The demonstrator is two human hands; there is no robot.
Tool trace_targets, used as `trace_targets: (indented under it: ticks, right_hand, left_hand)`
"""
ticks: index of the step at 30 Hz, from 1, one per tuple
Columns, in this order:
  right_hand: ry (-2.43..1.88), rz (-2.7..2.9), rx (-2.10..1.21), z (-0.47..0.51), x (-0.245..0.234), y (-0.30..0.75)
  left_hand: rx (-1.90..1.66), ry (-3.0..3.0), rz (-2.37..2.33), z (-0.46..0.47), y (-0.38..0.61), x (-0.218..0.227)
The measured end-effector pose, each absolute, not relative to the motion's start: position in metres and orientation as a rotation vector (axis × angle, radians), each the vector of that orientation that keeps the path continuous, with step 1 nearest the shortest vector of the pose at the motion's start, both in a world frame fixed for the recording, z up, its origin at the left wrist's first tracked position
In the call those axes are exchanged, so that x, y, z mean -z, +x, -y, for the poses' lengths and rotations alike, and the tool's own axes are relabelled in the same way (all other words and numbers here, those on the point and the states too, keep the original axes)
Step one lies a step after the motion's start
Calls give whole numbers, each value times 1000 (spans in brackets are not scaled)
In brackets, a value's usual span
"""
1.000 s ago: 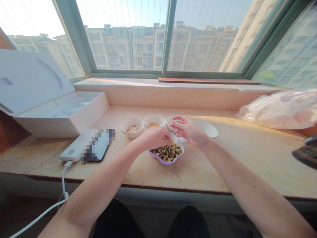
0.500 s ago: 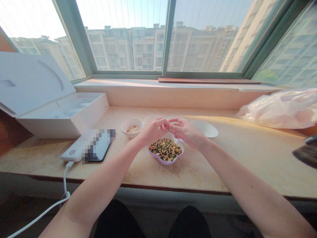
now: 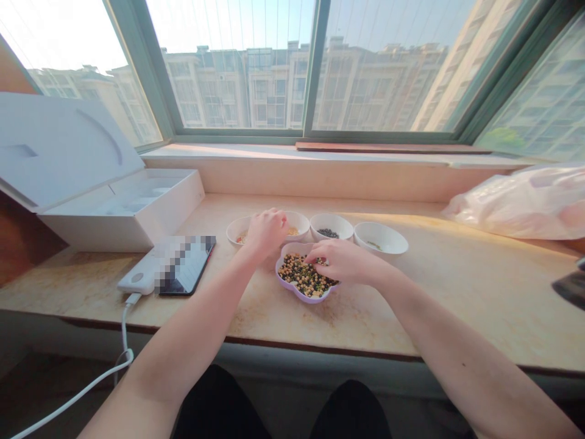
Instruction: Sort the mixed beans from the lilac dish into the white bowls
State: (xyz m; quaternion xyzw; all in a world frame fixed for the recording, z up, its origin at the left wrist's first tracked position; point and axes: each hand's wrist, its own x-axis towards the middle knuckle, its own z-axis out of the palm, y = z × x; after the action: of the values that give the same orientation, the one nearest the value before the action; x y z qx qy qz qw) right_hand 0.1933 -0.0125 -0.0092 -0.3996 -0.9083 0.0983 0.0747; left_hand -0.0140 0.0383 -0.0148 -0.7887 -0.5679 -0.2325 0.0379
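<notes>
A purple-rimmed, lobed bowl (image 3: 305,297) holds mixed yellow, black and green beans. My right hand (image 3: 342,260) reaches over its right side, fingertips down among the beans and drawn towards the thumb; anything between them is hidden. My left hand (image 3: 267,231) hovers over the gap between two white bowls, its fingers curled together, with whatever they hold too small to make out. Partly behind it are the leftmost white bowl (image 3: 235,231), with pale and reddish bits, and a white bowl with yellowish beans (image 3: 299,222). A white bowl of black beans (image 3: 331,222) stands farther right.
At the right end of the row, a white bowl (image 3: 388,235) has a few green beans. A white power bank (image 3: 139,274) and a phone (image 3: 189,274) lie left, near an open white box (image 3: 169,210). A plastic bag (image 3: 525,201) sits far right, below the window.
My hands, together above the purple-rimmed bowl before, have parted. The left moved left over the white bowls; the right came down into the beans. The view shifted slightly.
</notes>
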Motion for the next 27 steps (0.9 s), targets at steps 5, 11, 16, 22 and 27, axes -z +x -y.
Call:
trace_targets:
  ticks: [5,11,16,22,27]
  right_hand:
    - [-1167,2824,-230,6,14,193]
    - [-1151,2822,-218,3,17,194]
    - [-1221,2815,-235,4,16,193]
    - [-1235,2703,-345,6,14,193]
    - [-1228,2390,-364,-2,16,201]
  left_hand:
    - [681,-2404,1768,-42,-14,19]
    - [694,-2441,1758,-41,-13,18]
    - [700,-2473,1752,-40,-11,20]
    - [772,-2539,1667,-34,-11,14]
    - [728,-2906,1312,-23,-10,11]
